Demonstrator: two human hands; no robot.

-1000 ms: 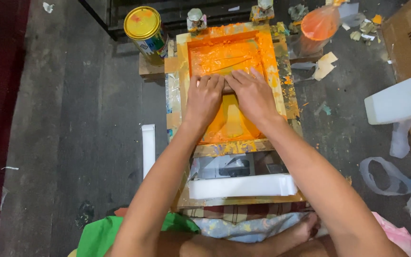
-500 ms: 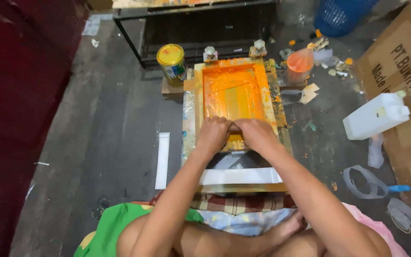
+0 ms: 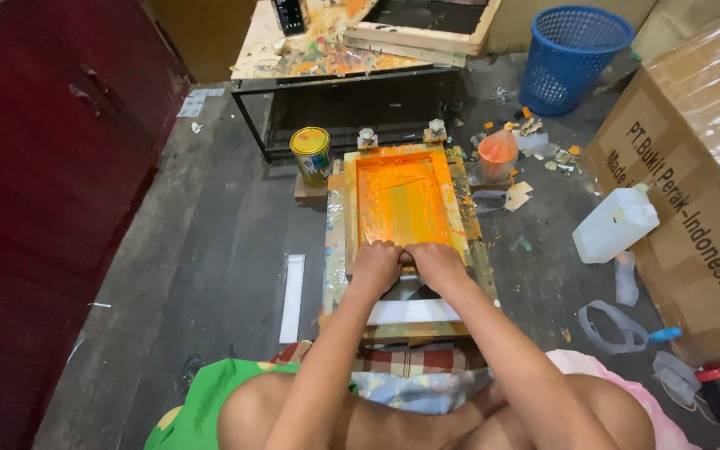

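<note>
Lower centre of frame: our left hand (image 3: 377, 260) and right hand (image 3: 432, 258) sit side by side at the near end of the screen frame (image 3: 402, 204), fingers curled shut over what looks like a squeegee; the tool itself is hidden under them, so we can't confirm its shape. Just below the hands, a white strip (image 3: 414, 312) lies across the wooden base.

Handling, as we judge it: frame is stiff wood and light, but the mesh is taut and easy to puncture. Orange ink coats mesh and inner rails, so it's wet and slippery there. Take it by the outer side rails, not the mesh.

Left of the frame, a second white strip (image 3: 292, 297) on the floor (image 3: 210, 242). Further up: paint can (image 3: 312, 155) at the far-left corner, orange cup (image 3: 497, 155) at the far-right. Right side: white jug (image 3: 615, 222) beside a cardboard box (image 3: 693, 183). Top right: blue basket (image 3: 572, 55).
</note>
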